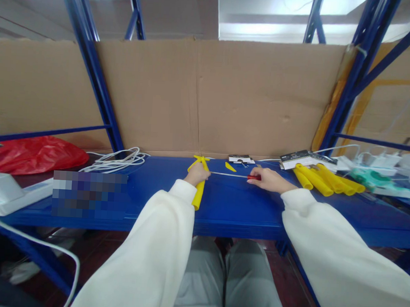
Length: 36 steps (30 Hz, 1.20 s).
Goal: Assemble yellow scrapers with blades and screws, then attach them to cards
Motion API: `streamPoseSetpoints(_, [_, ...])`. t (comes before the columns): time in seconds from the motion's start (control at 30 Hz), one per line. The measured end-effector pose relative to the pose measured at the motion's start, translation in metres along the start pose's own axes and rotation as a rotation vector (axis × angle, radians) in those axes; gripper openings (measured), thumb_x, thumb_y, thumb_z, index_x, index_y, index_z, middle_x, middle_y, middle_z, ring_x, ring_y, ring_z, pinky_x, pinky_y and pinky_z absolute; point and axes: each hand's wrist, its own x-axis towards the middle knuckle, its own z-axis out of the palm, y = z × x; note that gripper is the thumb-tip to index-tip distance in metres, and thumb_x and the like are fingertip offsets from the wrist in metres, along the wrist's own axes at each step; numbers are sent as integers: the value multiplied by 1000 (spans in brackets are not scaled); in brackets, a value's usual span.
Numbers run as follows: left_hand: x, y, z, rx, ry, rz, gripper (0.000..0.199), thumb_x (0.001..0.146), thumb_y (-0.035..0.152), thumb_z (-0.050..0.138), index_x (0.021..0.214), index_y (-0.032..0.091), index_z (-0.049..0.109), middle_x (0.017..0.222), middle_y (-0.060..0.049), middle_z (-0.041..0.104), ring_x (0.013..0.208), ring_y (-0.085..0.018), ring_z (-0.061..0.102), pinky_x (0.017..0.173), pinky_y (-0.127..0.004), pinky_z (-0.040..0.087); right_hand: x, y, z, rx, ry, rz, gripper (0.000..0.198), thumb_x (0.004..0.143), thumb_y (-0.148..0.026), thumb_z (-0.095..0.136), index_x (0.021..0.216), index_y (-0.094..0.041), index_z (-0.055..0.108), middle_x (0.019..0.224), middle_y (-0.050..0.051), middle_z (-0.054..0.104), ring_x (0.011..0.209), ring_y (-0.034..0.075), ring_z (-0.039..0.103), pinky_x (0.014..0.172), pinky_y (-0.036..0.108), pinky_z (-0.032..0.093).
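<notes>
My left hand (197,173) is closed around a yellow plastic piece (197,197) with a tube-like lower end and a forked top. It rests on or just above the blue table. In my right hand (269,179) is a screwdriver (254,178) with a red handle, its long thin shaft lying level and pointing left. The tip meets the yellow piece beside my left fingers; the exact contact is hidden. A small flat yellow piece (229,166) lies behind the shaft. Farther back is a small black-and-white card package (240,159) with small metal bits by it.
Several yellow tubes (316,180) lie at the right beside black-and-white packages (303,159). White cables (123,160), a red plastic bag (41,155) and a white power strip (21,199) occupy the left. A cardboard panel (229,99) stands along the back between blue posts.
</notes>
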Motion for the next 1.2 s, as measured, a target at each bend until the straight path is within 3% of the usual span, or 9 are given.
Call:
streamPoseSetpoints(0.27, [-1,-1,2,-40,-16,28,14,78,15,60,83,6,69,86,-14,74,69,-17,70,59,-21,52,-1,1,0,-54,71,-14,11,80,-30,62,84,-24,54,75,1,67,66,17,60,58,25,38])
streamPoseSetpoints(0.53, [-2,0,3,-71,-93,46,13,76,10,57,81,4,68,80,-14,72,58,-14,65,50,-19,46,-1,2,-2,-87,36,42,13,84,-34,60,88,-22,58,84,5,70,78,21,64,67,29,42])
streamPoseSetpoints(0.7, [-5,1,2,-89,-97,36,11,76,7,56,76,4,67,74,-13,71,56,-13,63,51,-19,46,-1,2,-1,-30,4,26,11,86,-33,57,88,-22,60,86,6,71,77,20,65,68,28,44])
streamPoseSetpoints(0.87, [-7,2,0,-84,-88,33,11,75,6,56,73,5,67,76,-14,71,58,-14,64,49,-20,45,-1,0,-2,12,11,49,16,80,-31,64,93,-23,59,88,5,71,78,20,65,67,28,45])
streamPoseSetpoints(1.03, [-5,2,1,-67,-83,40,12,74,5,56,71,4,68,74,-14,71,60,-16,66,53,-21,48,-1,-1,-3,-41,28,43,10,82,-28,61,90,-23,59,83,3,70,72,18,63,64,26,43])
streamPoseSetpoints(1.2, [-4,2,3,-93,-88,23,16,75,4,53,73,3,69,70,-13,70,57,-15,64,54,-22,48,-1,2,-1,-75,10,2,12,84,-32,60,86,-22,65,86,5,72,78,20,65,70,29,45])
